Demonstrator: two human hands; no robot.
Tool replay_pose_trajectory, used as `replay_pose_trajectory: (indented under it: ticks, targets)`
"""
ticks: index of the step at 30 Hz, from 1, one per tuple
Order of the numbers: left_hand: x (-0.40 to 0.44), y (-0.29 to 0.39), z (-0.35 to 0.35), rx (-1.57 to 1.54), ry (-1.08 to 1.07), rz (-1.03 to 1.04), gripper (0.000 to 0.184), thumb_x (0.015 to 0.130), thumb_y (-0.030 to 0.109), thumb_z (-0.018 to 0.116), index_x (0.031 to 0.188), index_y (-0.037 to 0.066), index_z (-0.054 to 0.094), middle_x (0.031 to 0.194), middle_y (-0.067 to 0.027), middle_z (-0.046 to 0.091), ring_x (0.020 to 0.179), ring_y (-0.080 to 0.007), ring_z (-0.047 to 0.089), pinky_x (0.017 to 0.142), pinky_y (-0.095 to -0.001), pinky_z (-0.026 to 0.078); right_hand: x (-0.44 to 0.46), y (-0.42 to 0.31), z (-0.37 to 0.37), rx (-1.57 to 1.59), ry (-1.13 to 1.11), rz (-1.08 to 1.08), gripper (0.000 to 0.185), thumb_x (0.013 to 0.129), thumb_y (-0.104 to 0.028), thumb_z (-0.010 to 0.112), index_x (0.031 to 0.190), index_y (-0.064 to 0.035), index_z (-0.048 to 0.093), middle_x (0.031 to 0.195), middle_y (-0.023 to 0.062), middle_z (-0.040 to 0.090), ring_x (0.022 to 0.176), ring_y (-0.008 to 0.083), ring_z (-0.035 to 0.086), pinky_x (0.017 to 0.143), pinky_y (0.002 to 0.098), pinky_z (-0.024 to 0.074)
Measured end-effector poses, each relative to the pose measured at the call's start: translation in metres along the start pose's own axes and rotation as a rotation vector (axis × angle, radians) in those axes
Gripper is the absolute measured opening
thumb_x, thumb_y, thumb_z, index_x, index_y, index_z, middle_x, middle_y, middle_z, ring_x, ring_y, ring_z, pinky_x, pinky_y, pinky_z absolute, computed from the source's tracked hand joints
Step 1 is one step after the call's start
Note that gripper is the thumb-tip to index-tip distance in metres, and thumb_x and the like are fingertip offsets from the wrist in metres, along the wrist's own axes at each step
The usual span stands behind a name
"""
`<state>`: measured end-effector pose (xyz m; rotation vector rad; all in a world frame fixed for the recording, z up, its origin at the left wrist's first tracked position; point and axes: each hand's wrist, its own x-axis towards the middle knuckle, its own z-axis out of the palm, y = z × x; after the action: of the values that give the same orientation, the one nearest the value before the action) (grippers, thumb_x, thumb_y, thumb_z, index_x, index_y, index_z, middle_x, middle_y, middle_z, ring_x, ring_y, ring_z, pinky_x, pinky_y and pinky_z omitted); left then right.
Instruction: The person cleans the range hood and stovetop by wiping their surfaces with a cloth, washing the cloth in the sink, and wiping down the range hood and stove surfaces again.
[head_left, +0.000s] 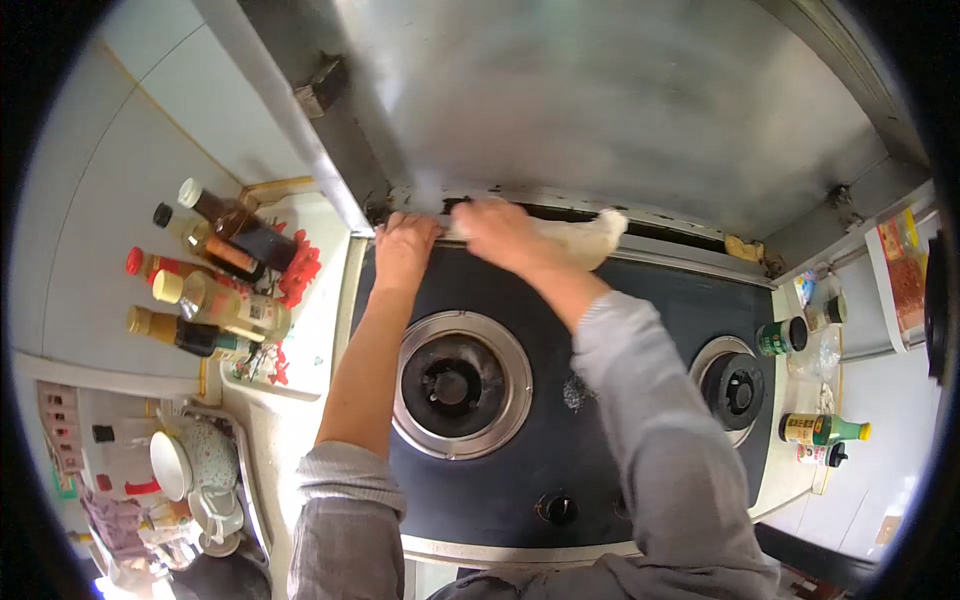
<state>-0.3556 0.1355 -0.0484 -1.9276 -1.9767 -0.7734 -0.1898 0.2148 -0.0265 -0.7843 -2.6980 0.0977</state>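
Observation:
At the back of the dark gas stove [480,505], my right hand [500,235] is closed on a pale, off-white cloth [585,240], blurred by motion. The cloth trails to the right along the gap between the stove and the steel back panel [600,110]. My left hand [408,240] rests on the narrow metal ledge [680,250] at the left corner, holding nothing that I can see. Its fingers lie over the edge, with the tips partly hard to make out. A scouring pad of steel wool [575,392] lies on the stove beneath my right forearm.
The left burner [450,385] sits below my left hand, the right burner [738,392] at the far right. Several sauce bottles [240,240] stand on a white tray at left, above a dish rack [245,480]. A green bottle [825,430] and jars line the right side.

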Motion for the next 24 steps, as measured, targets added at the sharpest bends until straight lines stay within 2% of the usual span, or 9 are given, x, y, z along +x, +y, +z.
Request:
replay_pose_trajectory:
  ticks: [3, 5, 7, 8, 12, 15, 18, 20, 24]
  targets:
    - [0.003, -0.005, 0.001, -0.045, -0.054, -0.035, 0.011, 0.077, 0.026, 0.067, 0.081, 0.016, 0.068, 0.082, -0.0001, 0.066, 0.091, -0.0221, 0.058, 0.078, -0.0434, 0.048, -0.044, 0.034, -0.034, 0.038, -0.079, -0.005, 0.049, 0.067, -0.010, 0.068, 0.113, -0.0094, 0.051, 0.104, 0.0144, 0.058, 0.099, 0.0331, 0.057, 0.084, 0.0435, 0.0471]
    - [0.010, -0.013, -0.008, -0.035, -0.126, 0.002, 0.011, 0.075, 0.018, 0.067, 0.084, 0.011, 0.067, 0.086, -0.0046, 0.066, 0.093, -0.0247, 0.058, 0.080, -0.0386, 0.049, -0.063, 0.040, -0.069, 0.037, -0.141, 0.021, 0.049, 0.068, -0.010, 0.066, 0.115, -0.0094, 0.050, 0.107, 0.0149, 0.055, 0.102, 0.0339, 0.055, 0.085, 0.0440, 0.0460]
    - [0.013, -0.025, -0.013, 0.036, -0.175, 0.039, 0.013, 0.074, 0.009, 0.067, 0.087, 0.008, 0.068, 0.089, -0.0082, 0.065, 0.090, -0.0269, 0.059, 0.082, -0.0367, 0.049, -0.071, 0.050, -0.068, 0.041, -0.161, 0.075, 0.047, 0.068, -0.008, 0.064, 0.113, -0.0090, 0.050, 0.108, 0.0152, 0.055, 0.102, 0.0350, 0.054, 0.085, 0.0442, 0.0455]
    - [0.011, -0.032, -0.019, 0.115, -0.142, 0.062, 0.013, 0.073, 0.004, 0.062, 0.085, 0.008, 0.067, 0.086, -0.0089, 0.064, 0.089, -0.0271, 0.059, 0.080, -0.0362, 0.050, -0.073, 0.054, -0.064, 0.045, -0.171, 0.105, 0.046, 0.068, -0.008, 0.064, 0.112, -0.0089, 0.050, 0.109, 0.0153, 0.054, 0.103, 0.0355, 0.053, 0.085, 0.0443, 0.0453]
    - [0.010, -0.050, -0.035, 0.106, -0.145, 0.141, 0.017, 0.073, 0.001, 0.056, 0.084, 0.008, 0.066, 0.083, -0.0089, 0.063, 0.086, -0.0266, 0.059, 0.074, -0.0362, 0.051, -0.059, 0.050, -0.056, 0.066, -0.174, 0.077, 0.041, 0.068, -0.006, 0.061, 0.108, -0.0075, 0.050, 0.105, 0.0162, 0.054, 0.099, 0.0370, 0.053, 0.083, 0.0453, 0.0449]
    - [0.012, -0.054, -0.033, 0.136, -0.158, 0.206, 0.015, 0.072, 0.002, 0.055, 0.079, 0.011, 0.065, 0.083, -0.0047, 0.062, 0.089, -0.0219, 0.058, 0.077, -0.0314, 0.051, -0.049, 0.041, -0.049, 0.043, -0.188, 0.060, 0.038, 0.068, -0.005, 0.060, 0.104, -0.0070, 0.049, 0.099, 0.0163, 0.055, 0.095, 0.0372, 0.053, 0.080, 0.0458, 0.0448]
    - [0.011, -0.060, -0.029, 0.046, -0.092, 0.229, 0.017, 0.071, 0.002, 0.057, 0.083, 0.009, 0.067, 0.079, -0.0075, 0.063, 0.082, -0.0259, 0.059, 0.073, -0.0353, 0.051, -0.039, 0.038, -0.042, 0.007, -0.172, -0.012, 0.034, 0.069, -0.005, 0.061, 0.101, -0.0057, 0.049, 0.092, 0.0164, 0.057, 0.091, 0.0365, 0.055, 0.076, 0.0454, 0.0456]
    - [0.010, -0.062, -0.028, 0.048, -0.067, 0.258, 0.017, 0.070, 0.003, 0.058, 0.083, 0.010, 0.067, 0.079, -0.0061, 0.063, 0.081, -0.0243, 0.059, 0.072, -0.0344, 0.051, -0.032, 0.034, -0.046, -0.011, -0.160, -0.100, 0.033, 0.069, -0.006, 0.065, 0.097, -0.0032, 0.048, 0.087, 0.0172, 0.058, 0.086, 0.0352, 0.058, 0.074, 0.0441, 0.0470]
    - [0.010, -0.060, -0.030, 0.075, -0.051, 0.242, 0.017, 0.069, 0.003, 0.059, 0.082, 0.011, 0.068, 0.078, -0.0031, 0.064, 0.080, -0.0207, 0.059, 0.069, -0.0321, 0.051, -0.010, 0.028, -0.031, -0.034, -0.211, -0.181, 0.037, 0.067, -0.006, 0.067, 0.098, -0.0048, 0.047, 0.087, 0.0151, 0.058, 0.086, 0.0344, 0.057, 0.074, 0.0433, 0.0463]
